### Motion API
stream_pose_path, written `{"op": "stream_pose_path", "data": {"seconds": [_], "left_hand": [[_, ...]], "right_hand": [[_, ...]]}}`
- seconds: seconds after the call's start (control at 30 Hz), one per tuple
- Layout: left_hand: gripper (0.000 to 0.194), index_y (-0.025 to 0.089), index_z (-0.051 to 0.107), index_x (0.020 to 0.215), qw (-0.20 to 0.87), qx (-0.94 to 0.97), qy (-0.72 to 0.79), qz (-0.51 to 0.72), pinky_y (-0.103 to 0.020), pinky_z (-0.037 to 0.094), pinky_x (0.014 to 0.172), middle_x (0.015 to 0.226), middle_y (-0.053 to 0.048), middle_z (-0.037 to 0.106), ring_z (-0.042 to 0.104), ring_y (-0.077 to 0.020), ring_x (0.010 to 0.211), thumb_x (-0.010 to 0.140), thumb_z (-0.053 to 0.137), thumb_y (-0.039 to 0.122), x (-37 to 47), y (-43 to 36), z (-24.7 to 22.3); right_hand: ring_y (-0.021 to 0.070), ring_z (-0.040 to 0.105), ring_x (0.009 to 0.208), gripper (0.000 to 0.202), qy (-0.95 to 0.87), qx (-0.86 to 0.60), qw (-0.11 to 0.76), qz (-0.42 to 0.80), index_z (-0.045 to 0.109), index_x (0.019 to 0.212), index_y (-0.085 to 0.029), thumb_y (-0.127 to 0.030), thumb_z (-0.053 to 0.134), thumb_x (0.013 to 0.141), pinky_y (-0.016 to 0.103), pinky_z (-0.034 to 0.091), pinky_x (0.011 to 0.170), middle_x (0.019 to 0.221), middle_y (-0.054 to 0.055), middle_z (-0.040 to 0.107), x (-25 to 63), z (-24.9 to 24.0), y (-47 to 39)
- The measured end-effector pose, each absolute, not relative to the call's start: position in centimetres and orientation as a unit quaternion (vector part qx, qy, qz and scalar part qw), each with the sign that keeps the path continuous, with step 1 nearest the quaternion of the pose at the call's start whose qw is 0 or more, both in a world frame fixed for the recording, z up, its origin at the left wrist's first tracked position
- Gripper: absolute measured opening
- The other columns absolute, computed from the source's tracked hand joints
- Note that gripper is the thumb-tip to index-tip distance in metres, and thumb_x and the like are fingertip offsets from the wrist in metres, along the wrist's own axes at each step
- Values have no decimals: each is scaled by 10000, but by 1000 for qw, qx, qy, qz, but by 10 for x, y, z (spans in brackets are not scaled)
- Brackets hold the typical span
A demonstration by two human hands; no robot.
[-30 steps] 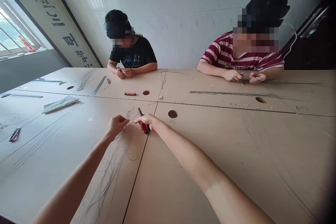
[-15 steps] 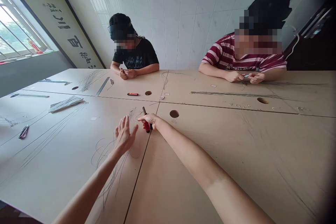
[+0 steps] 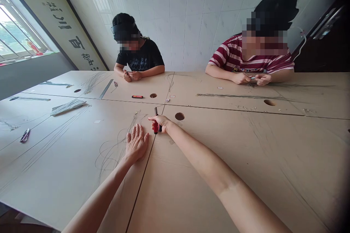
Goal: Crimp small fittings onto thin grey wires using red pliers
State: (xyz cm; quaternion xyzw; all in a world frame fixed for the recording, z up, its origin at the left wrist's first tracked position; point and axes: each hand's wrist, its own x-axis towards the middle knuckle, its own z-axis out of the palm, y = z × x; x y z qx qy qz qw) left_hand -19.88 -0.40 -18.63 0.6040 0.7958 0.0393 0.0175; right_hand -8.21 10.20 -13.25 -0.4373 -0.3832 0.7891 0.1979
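From the head camera, the left hand (image 3: 136,142) lies flat and open, palm down, fingers spread on the table (image 3: 218,160), pressing on a tangle of thin wires (image 3: 112,153) that loops out to its left and toward the near edge. Just beside it, across the seam between two boards, the right hand (image 3: 162,123) is closed around a pair of red-handled pliers (image 3: 156,122), whose dark tip points away from the person. A round hole (image 3: 179,116) in the tabletop sits near that hand on its far right. Across the table, a person in a black shirt (image 3: 140,58) and a person in a striped shirt (image 3: 240,56) each hold small pieces in both hands. A red and black tool (image 3: 137,97) lies further off.
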Motion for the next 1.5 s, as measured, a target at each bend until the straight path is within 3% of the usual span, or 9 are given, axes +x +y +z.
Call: {"op": "stream_pose_path", "data": {"seconds": [0.23, 0.37, 0.5, 0.6, 0.67, 0.93, 1.2, 1.5], "left_hand": [[648, 50, 222, 1487, 15, 604, 796, 33, -517, 151, 1152, 1568, -136, 172, 143, -277, 1448, 961, 167, 424, -199, -4, -187], [649, 52, 205, 1492, 17, 604, 796, 32, -514, 144, 1154, 1574, -129, 151, 119, -267, 1453, 962, 143, 422, -200, -4, -187], [651, 49, 200, 1492, 20, 604, 796, 33, -515, 145, 1155, 1576, -123, 143, 114, -264, 1454, 962, 124, 418, -200, -4, -187], [650, 52, 202, 1492, 18, 605, 796, 35, -512, 147, 1156, 1575, -124, 143, 116, -262, 1454, 962, 131, 421, -200, -4, -188], [649, 56, 204, 1493, 17, 605, 795, 36, -510, 145, 1157, 1575, -124, 147, 116, -261, 1454, 961, 135, 422, -200, -4, -187], [666, 44, 198, 1493, 17, 608, 793, 37, -511, 141, 1154, 1573, -129, 153, 114, -268, 1454, 953, 133, 428, -202, -4, -187], [681, 36, 221, 1486, 12, 606, 794, 37, -514, 147, 1151, 1570, -136, 153, 113, -270, 1453, 942, 128, 436, -204, -1, -188], [713, 37, 192, 1492, 17, 604, 796, 36, -505, 125, 1159, 1577, -117, 125, 75, -258, 1458, 927, 102, 461, -208, 2, -190]], "right_hand": [[192, 609, 977, 330, -363, -413, 235, 802, 552, 1190, -150, -330, 557, 914, 392, 532, 816, 1167, 85, 588, -55, -118, 114], [164, 620, 895, 294, -356, -394, 266, 805, 568, 1146, -141, -324, 555, 916, 344, 544, 751, 1096, 71, 608, -37, -105, 121], [82, 562, 625, 182, -347, -372, 301, 806, 595, 968, -120, -290, 548, 923, 236, 503, 587, 798, -6, 599, -13, -87, 125], [57, 431, 469, 118, -344, -353, 330, 805, 574, 797, -134, -197, 582, 897, 217, 463, 560, 517, -82, 428, 12, -70, 126], [61, 408, 457, 132, -346, -342, 351, 801, 558, 752, -149, -170, 610, 872, 224, 457, 578, 464, -95, 373, 32, -58, 126], [64, 431, 496, 89, -378, -311, 460, 741, 590, 775, -167, -188, 670, 808, 233, 456, 627, 500, -97, 376, 119, -31, 109], [66, 412, 533, 195, -364, -296, 546, 694, 577, 716, -190, -222, 768, 692, 240, 471, 668, 531, -97, 343, 176, -38, 67], [68, 400, 540, 284, -388, -302, 603, 629, 485, 639, -207, -272, 755, 698, 272, 493, 749, 585, -83, 294, 210, -30, 45]]}}
